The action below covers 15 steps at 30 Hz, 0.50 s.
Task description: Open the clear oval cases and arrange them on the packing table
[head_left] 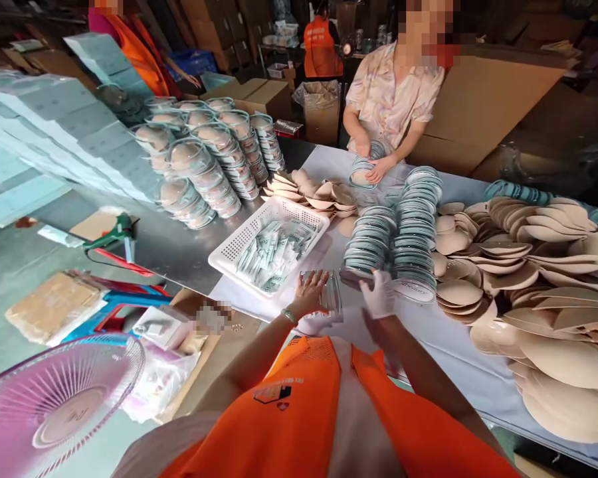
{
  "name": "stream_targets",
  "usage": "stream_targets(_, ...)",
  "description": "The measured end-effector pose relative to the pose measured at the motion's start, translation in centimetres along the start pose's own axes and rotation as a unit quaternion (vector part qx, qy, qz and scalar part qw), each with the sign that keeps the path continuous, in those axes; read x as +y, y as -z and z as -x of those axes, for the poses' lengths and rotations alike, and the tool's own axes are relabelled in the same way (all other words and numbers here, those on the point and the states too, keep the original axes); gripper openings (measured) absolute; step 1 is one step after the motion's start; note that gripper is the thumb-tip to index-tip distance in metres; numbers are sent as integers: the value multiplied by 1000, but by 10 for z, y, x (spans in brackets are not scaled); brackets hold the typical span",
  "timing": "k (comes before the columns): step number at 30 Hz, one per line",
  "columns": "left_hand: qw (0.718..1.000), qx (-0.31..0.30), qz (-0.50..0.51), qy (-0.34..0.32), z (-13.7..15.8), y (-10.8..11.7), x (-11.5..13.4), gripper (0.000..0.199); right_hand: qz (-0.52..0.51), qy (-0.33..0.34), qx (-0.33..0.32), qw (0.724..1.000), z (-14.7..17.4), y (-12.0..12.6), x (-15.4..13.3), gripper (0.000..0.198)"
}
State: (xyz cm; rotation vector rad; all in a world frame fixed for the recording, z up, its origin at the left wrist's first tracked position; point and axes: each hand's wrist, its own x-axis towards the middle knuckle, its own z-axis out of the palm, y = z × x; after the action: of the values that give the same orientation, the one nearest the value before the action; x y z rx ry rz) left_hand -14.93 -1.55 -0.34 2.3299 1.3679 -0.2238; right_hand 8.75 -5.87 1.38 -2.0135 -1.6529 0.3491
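Note:
My left hand (309, 296) is bare, its fingers laid over a clear plastic container (334, 297) at the table's near edge. What the container holds is hard to make out. To the right, my right hand (380, 296) wears a white glove. Its thumb and fingers are apart, close to the foot of a stack of clear, pale-blue-rimmed cases (367, 240); whether it touches the lowest one is unclear. Beside it stands a taller stack of such cases (417, 229), the front one lettered. A white perforated basket (218, 260) of small printed packets lies left of my hands.
Beige moulded cups (553, 292) are heaped along the right, more (323, 194) behind the basket. Filled clear tubs (199, 169) stand stacked at back left. Opposite, a co-worker (393, 106) handles cases. A green glue gun (119, 229) and a pink fan (64, 405) are at left.

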Motion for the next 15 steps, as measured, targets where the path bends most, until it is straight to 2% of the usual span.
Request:
stream_targets(3,1000,21,-4,-2,0,-11,6,144,-31,-44,-167,985,20,-28,-19,44)
stream_targets(5,999,30,2,-11,0,-16,8,143,-31,-71,-229,970,29,-41,-26,32)
stream_targets(8,999,35,18,-13,-1,-20,11,137,-5,-95,-213,972,32,-44,-23,37)
stream_targets(15,998,32,20,-46,-2,-21,20,136,-6,-195,-169,966,29,-23,6,38)
